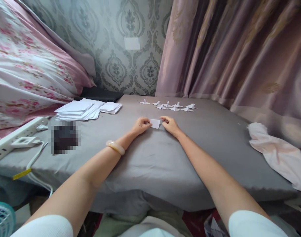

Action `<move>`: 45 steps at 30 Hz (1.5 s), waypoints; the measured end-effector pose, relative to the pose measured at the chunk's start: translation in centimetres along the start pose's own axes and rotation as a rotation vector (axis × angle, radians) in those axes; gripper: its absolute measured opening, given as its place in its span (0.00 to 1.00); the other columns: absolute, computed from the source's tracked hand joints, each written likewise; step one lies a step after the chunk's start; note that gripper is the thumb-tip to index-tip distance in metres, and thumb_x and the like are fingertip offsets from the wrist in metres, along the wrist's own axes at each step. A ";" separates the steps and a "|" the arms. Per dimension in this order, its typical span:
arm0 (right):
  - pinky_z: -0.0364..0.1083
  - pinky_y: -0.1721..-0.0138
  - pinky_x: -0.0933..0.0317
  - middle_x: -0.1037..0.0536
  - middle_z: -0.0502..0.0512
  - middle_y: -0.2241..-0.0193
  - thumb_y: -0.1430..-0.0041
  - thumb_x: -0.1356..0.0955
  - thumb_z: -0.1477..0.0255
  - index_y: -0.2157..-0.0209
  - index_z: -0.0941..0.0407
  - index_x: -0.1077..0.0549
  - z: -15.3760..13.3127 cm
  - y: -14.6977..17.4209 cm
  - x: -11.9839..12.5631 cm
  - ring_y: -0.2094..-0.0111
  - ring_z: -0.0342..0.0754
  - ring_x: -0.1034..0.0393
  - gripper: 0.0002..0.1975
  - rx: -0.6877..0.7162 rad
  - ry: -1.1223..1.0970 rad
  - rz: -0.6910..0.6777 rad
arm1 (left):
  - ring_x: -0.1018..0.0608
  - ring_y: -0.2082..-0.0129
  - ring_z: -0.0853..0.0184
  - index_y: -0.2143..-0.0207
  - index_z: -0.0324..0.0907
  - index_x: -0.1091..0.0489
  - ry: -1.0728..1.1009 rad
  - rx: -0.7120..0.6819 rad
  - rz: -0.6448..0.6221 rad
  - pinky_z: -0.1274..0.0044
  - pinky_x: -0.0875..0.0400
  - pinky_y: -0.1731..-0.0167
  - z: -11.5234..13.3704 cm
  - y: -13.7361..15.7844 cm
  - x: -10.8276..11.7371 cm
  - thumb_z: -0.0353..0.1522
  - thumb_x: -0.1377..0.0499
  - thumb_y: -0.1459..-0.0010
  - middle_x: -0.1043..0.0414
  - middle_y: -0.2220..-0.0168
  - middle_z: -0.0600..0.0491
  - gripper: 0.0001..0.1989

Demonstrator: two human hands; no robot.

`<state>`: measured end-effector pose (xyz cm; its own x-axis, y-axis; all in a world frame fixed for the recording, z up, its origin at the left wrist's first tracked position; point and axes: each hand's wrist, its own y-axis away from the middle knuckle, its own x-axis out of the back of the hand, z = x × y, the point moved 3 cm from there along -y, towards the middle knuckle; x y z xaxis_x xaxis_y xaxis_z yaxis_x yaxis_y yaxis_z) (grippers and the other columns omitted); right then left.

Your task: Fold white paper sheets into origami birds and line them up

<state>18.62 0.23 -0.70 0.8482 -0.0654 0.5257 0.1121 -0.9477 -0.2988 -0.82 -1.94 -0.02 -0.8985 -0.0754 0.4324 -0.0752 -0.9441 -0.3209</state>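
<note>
White paper is what both hands are busy with: a small paper square (pixel 155 123) lies flat on the grey bed sheet (pixel 150 158), pinched at its left edge by the left hand (pixel 141 125) and at its right edge by the right hand (pixel 169 124), fingertips pressed down on it from either side. A pale bangle (pixel 115 147) sits on the left wrist. Beyond the hands, a row of folded paper figures (pixel 169 105) stands near the pink curtain (pixel 239 59) (their exact shape is too small to tell). A loose stack of white sheets (pixel 86 110) lies to the left, just beside a flowered quilt (pixel 29 65). A white power strip (pixel 14 138) rests at the left edge of the bed, and a crumpled pale cloth (pixel 276 151) lies well off to the right
</note>
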 end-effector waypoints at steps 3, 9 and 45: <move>0.48 0.57 0.35 0.24 0.56 0.58 0.57 0.38 0.77 0.52 0.57 0.27 -0.6 0.2 0.7 0.66 0.44 0.31 0.26 0.019 -0.040 0.052 | 0.30 0.71 0.68 0.76 0.39 0.30 0.137 0.005 0.017 0.78 0.36 0.68 0.2 0.1 0.2 0.38 0.37 0.56 0.31 0.75 0.55 0.10; 0.48 0.52 0.38 0.27 0.57 0.51 0.50 0.35 0.71 0.57 0.55 0.25 -3.6 2.0 1.3 0.51 0.49 0.33 0.18 0.182 -0.134 -0.013 | 0.27 0.70 0.70 0.69 0.39 0.32 0.416 0.026 0.021 0.79 0.34 0.68 0.4 0.3 0.7 0.41 0.38 0.53 0.27 0.71 0.53 0.14; 0.46 0.62 0.36 0.26 0.51 0.72 0.50 0.32 0.69 0.62 0.56 0.22 -3.0 2.6 -0.9 0.72 0.43 0.33 0.12 0.084 -0.183 0.047 | 0.30 0.75 0.71 0.64 0.38 0.24 0.345 -0.036 -0.070 0.78 0.35 0.72 0.8 0.4 -0.3 0.42 0.34 0.52 0.28 0.74 0.54 0.18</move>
<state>16.65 -3.12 0.44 0.9324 -0.0441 0.3587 0.1065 -0.9149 -0.3894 -0.22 -2.56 0.34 -0.9833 0.1079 0.1467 -0.1518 -0.9309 -0.3323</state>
